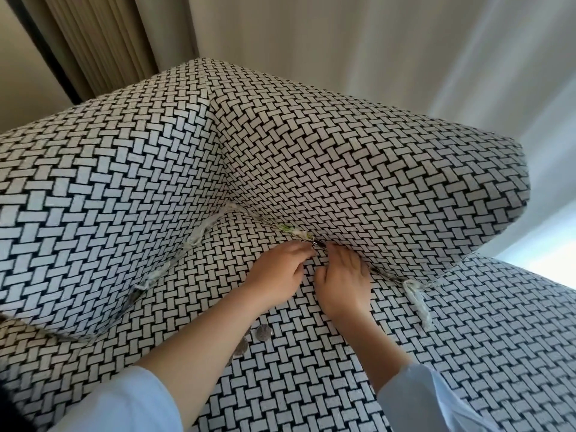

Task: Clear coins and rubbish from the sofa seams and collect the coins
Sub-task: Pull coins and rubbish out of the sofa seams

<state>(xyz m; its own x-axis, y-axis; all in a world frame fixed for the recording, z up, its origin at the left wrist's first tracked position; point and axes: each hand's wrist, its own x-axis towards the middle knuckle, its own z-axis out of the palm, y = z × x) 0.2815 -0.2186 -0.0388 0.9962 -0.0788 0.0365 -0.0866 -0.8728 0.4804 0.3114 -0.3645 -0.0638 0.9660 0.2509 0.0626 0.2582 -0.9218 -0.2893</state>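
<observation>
The sofa seat [311, 385] and back cushion [343, 169] have a black-and-white woven cover. My left hand [277, 271] reaches to the seam between them, and its fingertips pinch a small metallic coin [317, 243] there. My right hand [343, 279] lies beside it, with its fingers pushed into the same seam and the tips hidden under the cushion. A green-and-white scrap [293, 230] is stuck in the seam just left of the hands. Loose coins [263, 332] lie on the seat beside my left forearm.
White twisted paper scraps sit in the seams at the left [199, 236], the lower left [146, 281] and the right [416, 296]. The armrest cushion [93, 198] bounds the seat on the left. Curtains [103, 42] hang behind the sofa.
</observation>
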